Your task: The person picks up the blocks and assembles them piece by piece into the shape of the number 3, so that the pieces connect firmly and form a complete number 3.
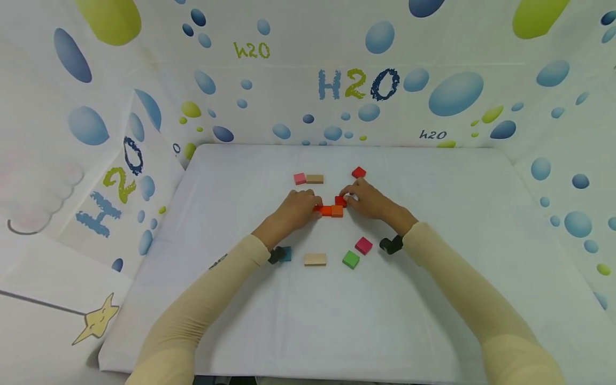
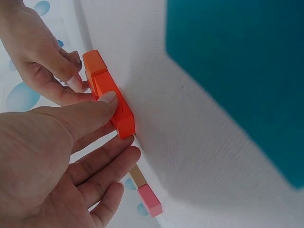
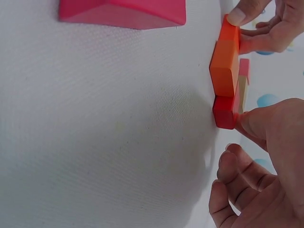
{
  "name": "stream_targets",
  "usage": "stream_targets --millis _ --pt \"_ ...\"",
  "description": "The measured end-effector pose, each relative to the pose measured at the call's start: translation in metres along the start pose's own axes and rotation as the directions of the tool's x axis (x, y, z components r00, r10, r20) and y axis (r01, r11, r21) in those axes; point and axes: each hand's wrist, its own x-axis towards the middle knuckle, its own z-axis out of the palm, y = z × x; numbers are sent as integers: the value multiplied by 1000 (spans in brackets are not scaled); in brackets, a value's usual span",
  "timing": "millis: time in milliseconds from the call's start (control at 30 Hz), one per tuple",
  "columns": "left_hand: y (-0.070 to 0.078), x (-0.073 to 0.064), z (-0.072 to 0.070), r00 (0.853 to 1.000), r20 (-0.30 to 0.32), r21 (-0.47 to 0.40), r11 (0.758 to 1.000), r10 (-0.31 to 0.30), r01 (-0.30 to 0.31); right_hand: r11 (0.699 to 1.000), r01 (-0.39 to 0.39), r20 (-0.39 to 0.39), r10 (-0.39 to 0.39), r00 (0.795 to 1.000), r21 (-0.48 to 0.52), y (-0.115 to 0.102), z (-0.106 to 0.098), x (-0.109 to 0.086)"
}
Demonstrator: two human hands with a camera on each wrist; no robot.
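On the white-covered table point(image 1: 375, 321), the left hand point(image 1: 299, 207) had its thumb and forefinger closed on a red-orange block point(image 1: 326, 210), covering that block's 9 o'clock end. Against its 3 o'clock end stood an orange block point(image 1: 337, 211). The right hand point(image 1: 368, 199) pinched a red block point(image 3: 225, 112), its other fingers loosely bent; this block sat at the orange block's 12 o'clock side, partly masked by fingers, the far fingertip's contact hard to make out. From the orange block, a loose red block point(image 1: 358, 172) lay toward 1 o'clock and a pink block point(image 1: 300, 178) touching a tan block point(image 1: 315, 179) toward 11. A magenta block point(image 1: 363, 246) lay toward 5, cropped in the right wrist view, a green block point(image 1: 351, 260) between 5 and 6, and a pale wooden block point(image 1: 315, 260) toward 7. Toward 8, a black wrist camera point(image 1: 276, 255) partly hid a teal block point(image 1: 287, 254), which the left wrist view cut off.
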Motion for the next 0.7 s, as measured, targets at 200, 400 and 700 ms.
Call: stream_targets --millis 200,400,700 --pt "1 -1 -2 1000 13 -7 1000 -5 5 1000 -19 6 19 1000 0 2 2 1" --pt "1 0 -4 999 32 16 1000 0 -1 999 -43 16 43 999 -3 3 2 2" --pt "2 -1 -4 999 33 31 999 10 -11 999 -33 19 32 999 5 7 4 3"
